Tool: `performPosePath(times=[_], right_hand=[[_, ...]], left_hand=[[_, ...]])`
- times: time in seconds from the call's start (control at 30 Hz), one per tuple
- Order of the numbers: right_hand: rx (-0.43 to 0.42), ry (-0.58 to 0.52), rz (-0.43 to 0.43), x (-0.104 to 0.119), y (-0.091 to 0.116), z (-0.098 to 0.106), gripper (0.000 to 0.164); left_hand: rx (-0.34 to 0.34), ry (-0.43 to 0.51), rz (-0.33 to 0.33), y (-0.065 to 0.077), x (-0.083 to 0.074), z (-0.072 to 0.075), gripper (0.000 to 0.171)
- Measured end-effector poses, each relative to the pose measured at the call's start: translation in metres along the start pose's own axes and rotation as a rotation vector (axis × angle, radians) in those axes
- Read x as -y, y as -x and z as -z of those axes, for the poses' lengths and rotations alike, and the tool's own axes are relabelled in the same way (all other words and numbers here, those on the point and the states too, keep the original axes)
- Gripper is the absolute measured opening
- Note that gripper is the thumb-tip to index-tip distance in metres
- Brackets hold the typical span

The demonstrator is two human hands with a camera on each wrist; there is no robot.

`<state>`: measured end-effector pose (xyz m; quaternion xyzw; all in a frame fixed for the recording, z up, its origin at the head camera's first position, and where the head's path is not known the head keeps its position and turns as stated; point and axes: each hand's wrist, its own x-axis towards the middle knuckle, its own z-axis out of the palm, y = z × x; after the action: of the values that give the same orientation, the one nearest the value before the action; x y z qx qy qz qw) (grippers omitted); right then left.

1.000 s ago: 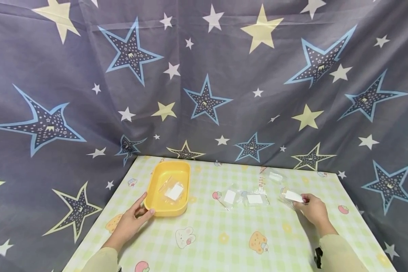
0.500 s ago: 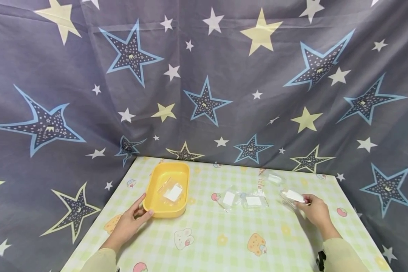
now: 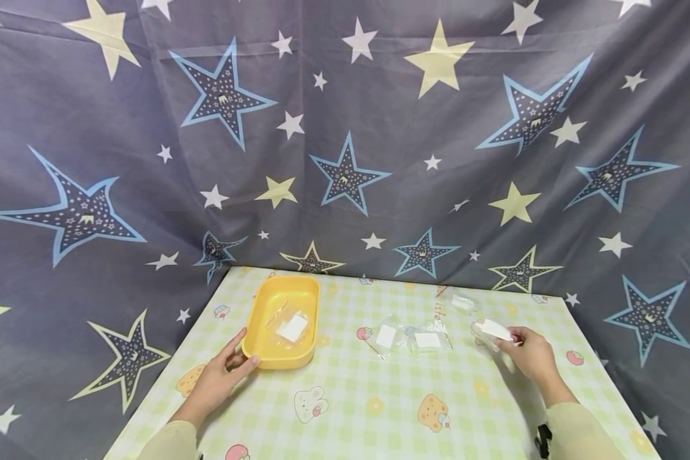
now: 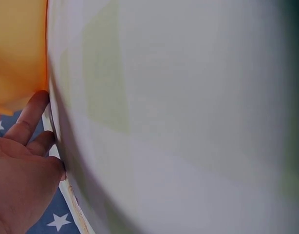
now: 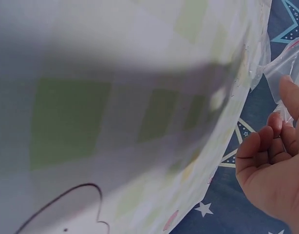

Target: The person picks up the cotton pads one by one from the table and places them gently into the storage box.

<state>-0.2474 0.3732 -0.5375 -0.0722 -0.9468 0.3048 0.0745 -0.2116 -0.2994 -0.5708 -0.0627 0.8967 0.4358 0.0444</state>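
Note:
My left hand (image 3: 218,378) holds a yellow plastic tray (image 3: 252,332) by its near left corner, thumb at the near rim and fingers along the left side. In the left wrist view, a finger meets the bottom of the tray wall (image 4: 20,53). Inside the tray lies a small clear plastic bag with a white label (image 3: 292,327). At the right, my right hand (image 3: 533,358) pinches another clear bag with a white label (image 3: 496,329) between thumb and fingers. The right wrist view shows this bag's red seal line at its top, with the palm partly covering the rest.
Two clear bags with white labels, one left (image 3: 386,336) and one right (image 3: 428,340), lie side by side mid-table. A further bag (image 3: 462,303) sits behind the right hand. The checked tablecloth (image 3: 374,377) reaches back to a grey star-patterned curtain (image 3: 345,96).
The head view has tilted slightly. The bag pinched by my right hand has shifted a little relative to the bags on the table, while my left hand stays at the tray corner.

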Motion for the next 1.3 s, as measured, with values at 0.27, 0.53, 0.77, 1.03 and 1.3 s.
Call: performPosePath(times=[0.27, 0.53, 0.77, 1.03, 1.3], right_hand=[[-0.008, -0.012, 0.021, 0.004, -0.003, 0.0, 0.057], [-0.006, -0.025, 0.023, 0.009, -0.004, -0.001, 0.058], [0.001, -0.03, 0.028, 0.017, -0.004, -0.002, 0.058], [-0.005, -0.036, 0.056, 0.025, -0.006, -0.004, 0.056], [-0.004, -0.06, 0.073, 0.032, -0.005, -0.007, 0.052]], left_hand=[[0.018, -0.003, -0.015, -0.003, -0.002, 0.001, 0.099], [-0.003, -0.017, -0.021, -0.005, -0.003, 0.0, 0.098], [0.008, 0.026, 0.017, -0.003, -0.001, 0.001, 0.098], [0.0, 0.044, 0.019, -0.002, 0.003, -0.001, 0.098], [-0.006, 0.027, 0.011, -0.003, 0.003, -0.002, 0.097]])
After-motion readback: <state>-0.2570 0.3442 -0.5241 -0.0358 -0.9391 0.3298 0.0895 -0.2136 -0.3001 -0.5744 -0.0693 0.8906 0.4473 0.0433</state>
